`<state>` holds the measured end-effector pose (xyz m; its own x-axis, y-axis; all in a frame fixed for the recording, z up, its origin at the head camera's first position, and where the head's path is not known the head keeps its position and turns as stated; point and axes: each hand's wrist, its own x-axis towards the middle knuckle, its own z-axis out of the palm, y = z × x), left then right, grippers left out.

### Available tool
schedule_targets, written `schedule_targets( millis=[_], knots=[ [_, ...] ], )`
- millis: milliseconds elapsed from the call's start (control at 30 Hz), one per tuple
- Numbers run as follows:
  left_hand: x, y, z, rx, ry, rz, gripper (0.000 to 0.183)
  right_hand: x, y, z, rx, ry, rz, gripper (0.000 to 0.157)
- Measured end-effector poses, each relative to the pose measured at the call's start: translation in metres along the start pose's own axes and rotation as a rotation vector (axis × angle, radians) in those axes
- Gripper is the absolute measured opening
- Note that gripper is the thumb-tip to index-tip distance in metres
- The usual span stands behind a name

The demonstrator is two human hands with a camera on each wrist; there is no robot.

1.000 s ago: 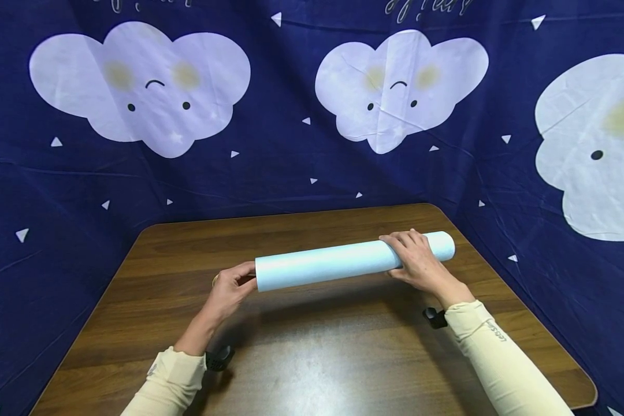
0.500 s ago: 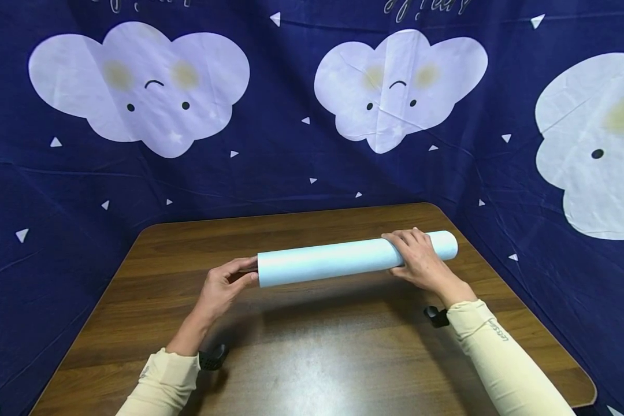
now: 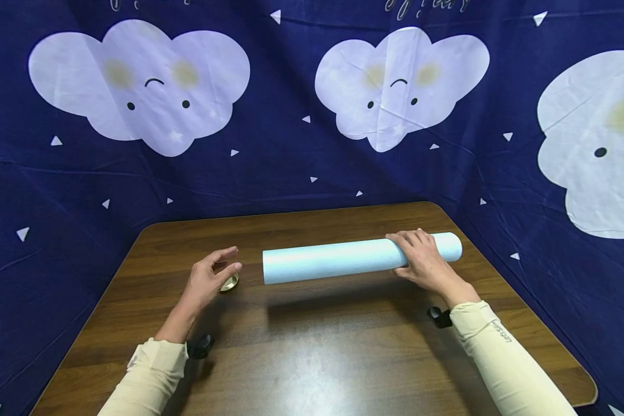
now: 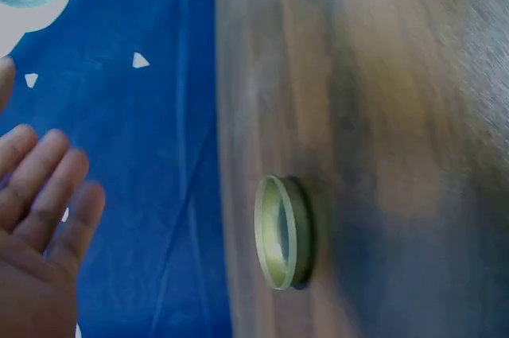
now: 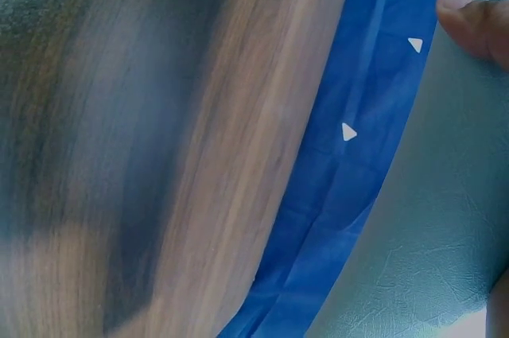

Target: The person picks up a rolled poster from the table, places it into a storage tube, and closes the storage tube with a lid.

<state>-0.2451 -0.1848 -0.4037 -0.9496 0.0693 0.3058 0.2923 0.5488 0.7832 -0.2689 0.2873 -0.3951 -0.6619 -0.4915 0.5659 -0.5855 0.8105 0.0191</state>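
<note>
A long light-blue tube [image 3: 327, 263] is held level above the table, its shadow falling on the wood below. My right hand [image 3: 421, 261] grips it near its right end, fingers over the top and thumb beneath. In the right wrist view, the tube's side [image 5: 429, 211] fills the right part, with a fingertip pressed on it. Apart from the tube's left end, my left hand [image 3: 205, 280] hovers with relaxed, parted fingers and holds nothing. Partly behind that hand, a shallow round gold-coloured piece with a raised rim [image 4: 300, 231] lies on the table.
The brown wood-grain table [image 3: 312, 346] has rounded corners. A dark blue cloth [image 3: 286, 173] printed with white clouds and small triangles hangs behind and along the sides. Black wrist cameras [image 3: 201, 346] sit below both wrists.
My left hand has come away from the tube's left end and moved left, uncovering more of the gold piece. The right hand and the tube have shifted slightly right.
</note>
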Motion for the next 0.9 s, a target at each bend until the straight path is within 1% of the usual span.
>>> schedule_targets(
  millis=[133,233,367,433,533,600,733,900],
  knots=[
    [0.005,-0.007,0.001,0.022,0.044,-0.100,0.051,0.000,0.000,0.001,0.001,0.000,0.002,0.081],
    [0.010,-0.012,0.001,0.054,0.060,-0.166,0.056,0.000,0.001,0.001,-0.001,-0.001,0.004,0.081],
    [0.015,-0.021,0.001,0.117,0.032,-0.246,0.062,-0.001,0.001,0.002,0.001,0.002,0.002,0.082],
    [0.016,-0.026,0.000,0.141,0.006,-0.274,0.065,-0.001,0.001,0.003,0.003,0.004,-0.001,0.081],
    [0.019,-0.035,0.001,0.164,-0.033,-0.301,0.069,-0.001,0.002,0.004,0.006,0.005,-0.003,0.081],
    [0.020,-0.040,0.002,0.182,-0.056,-0.307,0.071,0.000,0.002,0.004,0.007,0.004,-0.002,0.081],
    [0.021,-0.050,0.005,0.217,-0.092,-0.301,0.072,0.001,0.003,0.004,0.007,-0.004,0.003,0.081],
    [0.019,-0.058,0.009,0.271,-0.143,-0.290,0.075,0.001,0.004,0.004,0.004,-0.010,0.009,0.081]
  ],
)
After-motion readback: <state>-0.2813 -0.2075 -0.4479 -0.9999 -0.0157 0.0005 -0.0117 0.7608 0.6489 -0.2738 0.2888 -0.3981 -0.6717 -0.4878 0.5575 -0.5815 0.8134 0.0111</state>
